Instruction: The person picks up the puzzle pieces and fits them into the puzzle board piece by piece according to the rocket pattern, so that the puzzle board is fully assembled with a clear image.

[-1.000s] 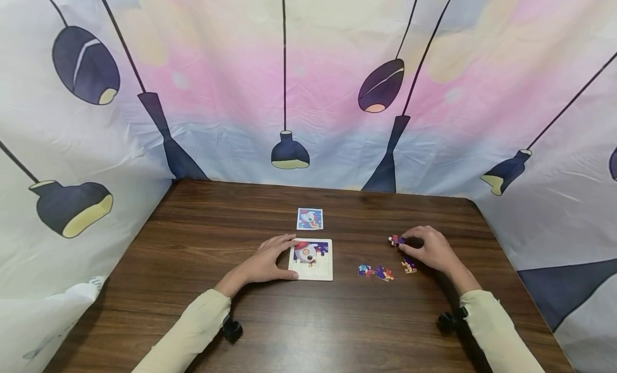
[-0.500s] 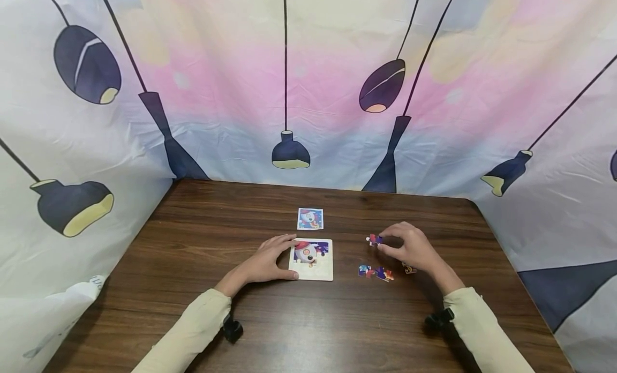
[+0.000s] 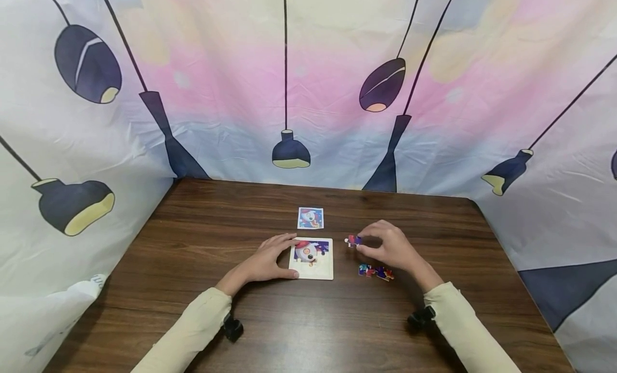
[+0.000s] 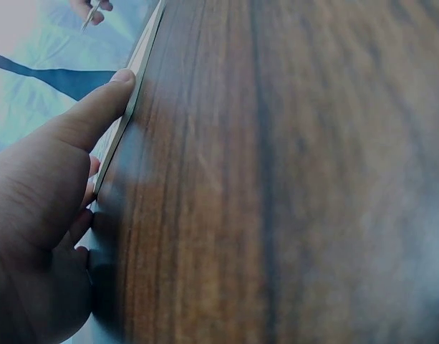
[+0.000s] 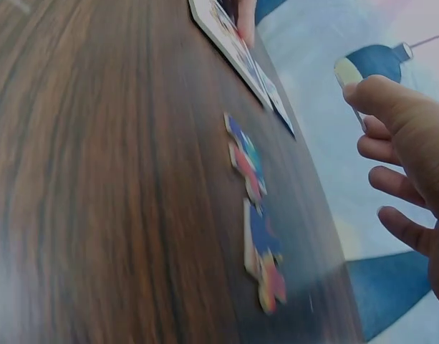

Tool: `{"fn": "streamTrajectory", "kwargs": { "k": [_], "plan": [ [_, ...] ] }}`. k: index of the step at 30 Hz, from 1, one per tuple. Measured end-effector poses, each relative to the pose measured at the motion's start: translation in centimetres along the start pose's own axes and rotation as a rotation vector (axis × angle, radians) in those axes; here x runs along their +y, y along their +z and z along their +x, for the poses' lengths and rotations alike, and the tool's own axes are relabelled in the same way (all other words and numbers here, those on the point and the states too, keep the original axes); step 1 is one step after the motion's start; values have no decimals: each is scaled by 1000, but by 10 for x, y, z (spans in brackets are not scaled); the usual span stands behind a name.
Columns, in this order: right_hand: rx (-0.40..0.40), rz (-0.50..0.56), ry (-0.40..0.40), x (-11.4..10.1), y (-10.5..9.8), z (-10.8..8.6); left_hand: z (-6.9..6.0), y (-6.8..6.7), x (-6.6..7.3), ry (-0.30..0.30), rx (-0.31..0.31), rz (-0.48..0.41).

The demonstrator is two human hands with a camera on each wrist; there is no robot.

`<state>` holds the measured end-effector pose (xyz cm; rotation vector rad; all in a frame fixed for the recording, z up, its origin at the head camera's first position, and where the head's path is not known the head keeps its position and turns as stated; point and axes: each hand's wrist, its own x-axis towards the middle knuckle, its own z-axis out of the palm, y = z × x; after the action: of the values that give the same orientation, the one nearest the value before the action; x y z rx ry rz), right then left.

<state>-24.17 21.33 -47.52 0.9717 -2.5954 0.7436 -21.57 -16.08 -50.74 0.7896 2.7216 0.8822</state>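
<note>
My left hand (image 3: 265, 260) holds the left side of a pale square puzzle tray (image 3: 315, 271), its thumb at the near left corner and its fingers at the far one. In the left wrist view the thumb (image 4: 97, 111) lies against the tray's edge. Assembled pieces showing a white face with a red hat fill the upper part of the tray; bare board shows below. To the right of the tray, my right hand (image 3: 392, 248) pinches a red and purple jigsaw piece (image 3: 352, 240) between thumb and fingers, above the table.
Two loose jigsaw pieces, one blue and red (image 3: 366, 270) and one purple and orange (image 3: 384, 274), lie right of the tray. A small picture card (image 3: 310, 218) of the same character lies behind it. Printed cloth (image 3: 231, 121) hangs beyond the wooden table (image 3: 308, 330).
The right hand has moved left with the jigsaw piece, from the table's right side to close beside the tray. A loose piece is now hidden behind the right arm. The left hand stays put.
</note>
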Motion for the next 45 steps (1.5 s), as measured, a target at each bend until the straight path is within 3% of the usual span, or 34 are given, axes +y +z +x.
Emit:
{"fn": "streamTrajectory", "kwargs": {
  "k": [10, 22, 30, 45],
  "plan": [
    [-58, 5, 6, -21, 25, 13, 0, 0, 0, 19, -4, -6],
    [-133, -3, 19, -39, 49, 22, -1, 0, 0, -2, -4, -2],
    [-154, -31, -1, -43, 57, 25, 0, 0, 0, 20, 0, -5],
    [-184, -58, -16, -45, 62, 25, -1, -1, 2, 7, -2, -10]
  ]
}}
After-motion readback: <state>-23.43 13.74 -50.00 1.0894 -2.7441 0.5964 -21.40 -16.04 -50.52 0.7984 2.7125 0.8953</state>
